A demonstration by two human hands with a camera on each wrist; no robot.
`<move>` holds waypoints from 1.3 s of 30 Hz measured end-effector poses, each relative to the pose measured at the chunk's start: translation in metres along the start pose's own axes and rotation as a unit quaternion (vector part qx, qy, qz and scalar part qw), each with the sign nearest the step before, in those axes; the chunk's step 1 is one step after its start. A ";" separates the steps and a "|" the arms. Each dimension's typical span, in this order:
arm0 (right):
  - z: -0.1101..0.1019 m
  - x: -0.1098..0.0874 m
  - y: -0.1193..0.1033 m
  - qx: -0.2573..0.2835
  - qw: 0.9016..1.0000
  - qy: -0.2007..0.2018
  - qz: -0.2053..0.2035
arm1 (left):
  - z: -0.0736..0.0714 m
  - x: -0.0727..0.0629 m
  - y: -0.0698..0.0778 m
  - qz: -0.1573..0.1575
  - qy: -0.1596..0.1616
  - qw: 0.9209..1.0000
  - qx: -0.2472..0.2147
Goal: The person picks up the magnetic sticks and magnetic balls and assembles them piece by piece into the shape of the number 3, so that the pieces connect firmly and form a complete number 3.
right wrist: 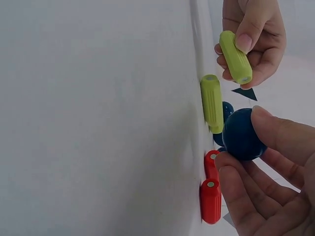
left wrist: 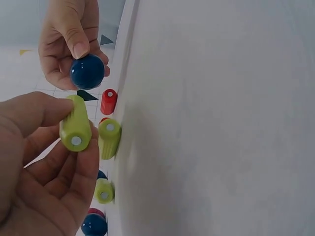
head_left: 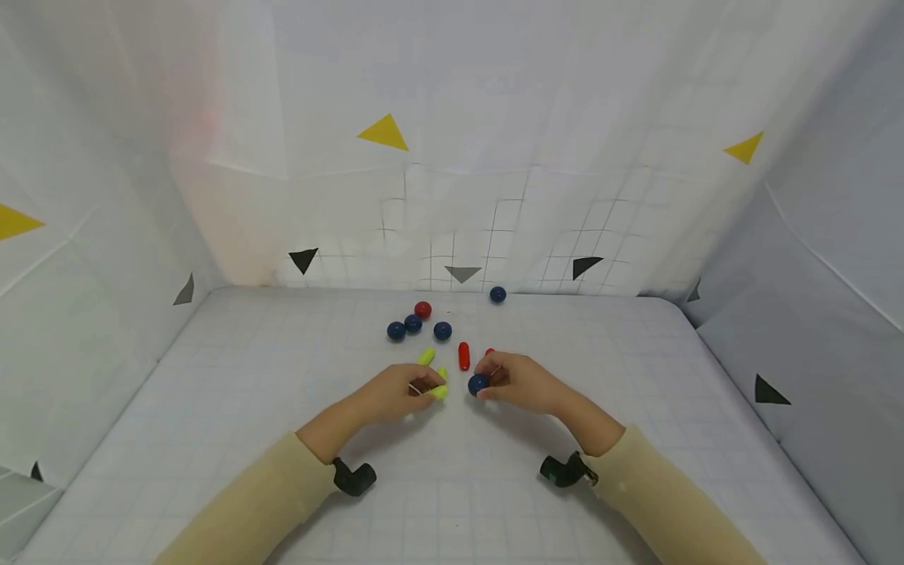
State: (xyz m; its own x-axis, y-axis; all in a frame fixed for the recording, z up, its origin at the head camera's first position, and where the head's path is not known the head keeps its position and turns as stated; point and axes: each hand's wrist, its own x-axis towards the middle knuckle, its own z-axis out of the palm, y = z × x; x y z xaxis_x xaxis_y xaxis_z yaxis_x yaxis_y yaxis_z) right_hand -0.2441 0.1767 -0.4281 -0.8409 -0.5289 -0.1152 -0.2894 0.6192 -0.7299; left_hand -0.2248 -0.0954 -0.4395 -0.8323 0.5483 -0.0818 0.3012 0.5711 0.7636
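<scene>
My left hand [head_left: 395, 391] pinches a yellow-green building rod [left wrist: 75, 125] between thumb and fingers, above the table. A small silvery disc shows on the rod's end. Across from it, my right hand [head_left: 526, 383] grips a glossy dark blue ball [right wrist: 242, 135] with its thumb and fingertips. The ball and the held rod are apart, with a short gap between the hands. Just beyond the left hand lie two more yellow-green rods [head_left: 426, 356]. A red rod [head_left: 464, 356] lies past the gap, and a second red rod [head_left: 490, 351] is partly hidden behind the right hand.
Farther back on the white table [head_left: 452, 494] are several blue balls [head_left: 442, 331] and one red ball [head_left: 423, 309]. Another blue ball [head_left: 497, 294] sits alone near the back wall. White sheets [head_left: 487, 102] with yellow and dark triangles enclose the back and sides.
</scene>
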 end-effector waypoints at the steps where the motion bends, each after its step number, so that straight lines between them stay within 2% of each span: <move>1: 0.001 -0.001 0.000 0.001 1.000 -0.002 -0.002 | 0.001 0.000 0.001 0.001 -0.003 1.000 -0.001; 13: 0.009 -0.013 -0.002 0.008 0.999 -0.038 -0.011 | 0.010 0.001 0.003 0.028 -0.020 0.999 -0.009; 23: 0.012 -0.015 0.000 0.008 0.998 -0.054 -0.021 | 0.014 0.003 0.004 0.050 -0.040 0.998 0.003; 39: 0.016 -0.015 -0.001 0.007 0.997 -0.066 -0.026 | 0.019 0.002 0.007 0.040 -0.047 0.998 -0.012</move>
State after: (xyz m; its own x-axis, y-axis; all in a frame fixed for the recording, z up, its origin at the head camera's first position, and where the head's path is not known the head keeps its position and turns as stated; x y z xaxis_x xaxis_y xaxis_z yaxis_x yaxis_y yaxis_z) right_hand -0.2237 0.1752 -0.4362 -0.7563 -0.6333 -0.1641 -0.3242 0.5806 -0.7469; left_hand -0.2157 -0.0788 -0.4469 -0.7580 0.6474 -0.0796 0.3520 0.5087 0.7857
